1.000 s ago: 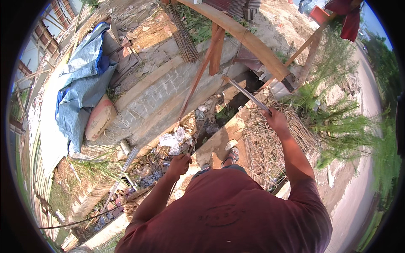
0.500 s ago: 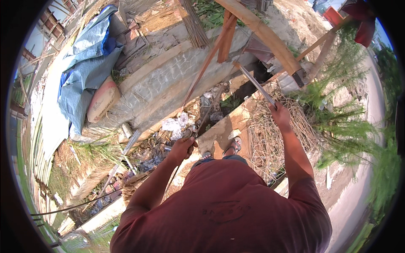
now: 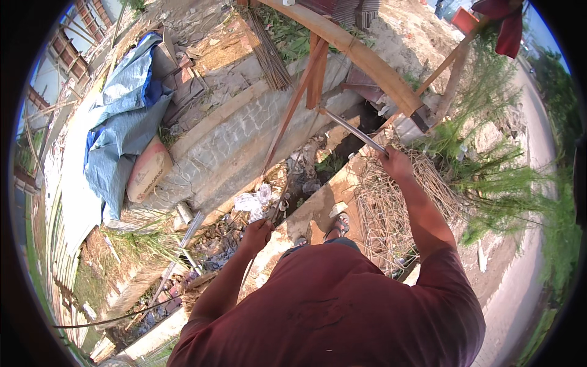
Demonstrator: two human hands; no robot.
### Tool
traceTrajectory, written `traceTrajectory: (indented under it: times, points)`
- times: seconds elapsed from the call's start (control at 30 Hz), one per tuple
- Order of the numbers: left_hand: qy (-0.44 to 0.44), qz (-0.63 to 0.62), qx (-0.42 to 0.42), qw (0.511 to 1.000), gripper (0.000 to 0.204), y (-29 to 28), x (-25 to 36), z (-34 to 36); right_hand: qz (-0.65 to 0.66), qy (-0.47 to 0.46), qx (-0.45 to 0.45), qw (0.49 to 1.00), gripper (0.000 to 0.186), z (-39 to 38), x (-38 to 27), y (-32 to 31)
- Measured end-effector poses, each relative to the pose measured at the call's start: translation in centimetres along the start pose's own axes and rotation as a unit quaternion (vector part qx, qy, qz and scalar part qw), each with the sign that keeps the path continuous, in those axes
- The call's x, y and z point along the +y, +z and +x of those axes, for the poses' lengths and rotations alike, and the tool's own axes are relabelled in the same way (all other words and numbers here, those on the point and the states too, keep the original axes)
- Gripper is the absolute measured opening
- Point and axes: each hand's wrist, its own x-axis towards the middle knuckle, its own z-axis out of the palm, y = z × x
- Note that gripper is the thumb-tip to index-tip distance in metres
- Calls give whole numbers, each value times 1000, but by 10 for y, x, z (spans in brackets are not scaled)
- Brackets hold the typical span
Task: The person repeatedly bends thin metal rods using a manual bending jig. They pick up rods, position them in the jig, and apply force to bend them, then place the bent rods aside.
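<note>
My right hand is closed round the near end of a shiny metal bar with a small brownish far end. That end lies beside the foot of an upright timber post; I cannot tell whether they touch. My left hand is closed on a thin dark rod, which slants over the ditch and runs down past my wrist. Crumpled clear plastic lies just beyond my left hand. Below my right forearm is a heap of bent wire rods.
I stand on a concrete ledge beside a littered ditch. Across it runs a concrete wall, with a blue tarp and a filled sack at left. A thick wooden beam crosses ahead; feathery green branches reach in from the right.
The metal bar's far end has swung left and slightly down, my right hand moving a little left with it. My left hand has come slightly left and nearer, still gripping the rod. The view has shifted slightly.
</note>
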Motion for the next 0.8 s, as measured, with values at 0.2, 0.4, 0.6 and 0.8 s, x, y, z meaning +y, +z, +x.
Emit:
traceTrajectory:
  times: [0.2, 0.4, 0.6, 0.8]
  points:
    - [-31, -66, -31, 997, 26, -8, -5, -8, 48, 10, -32, 998, 44, 27, -1, -19]
    - [-26, -99, 49, 993, 23, 35, -12, -21, 49, 62, -7, 997, 43, 7, -2, 48]
    - [104, 175, 137, 969, 22, 9, -40, -21, 17, 14, -1, 1000, 43, 22, 29, 17]
    - [106, 253, 168, 947, 24, 13, -29, -32, 8, 12, 10, 1000, 44, 40, 23, -27]
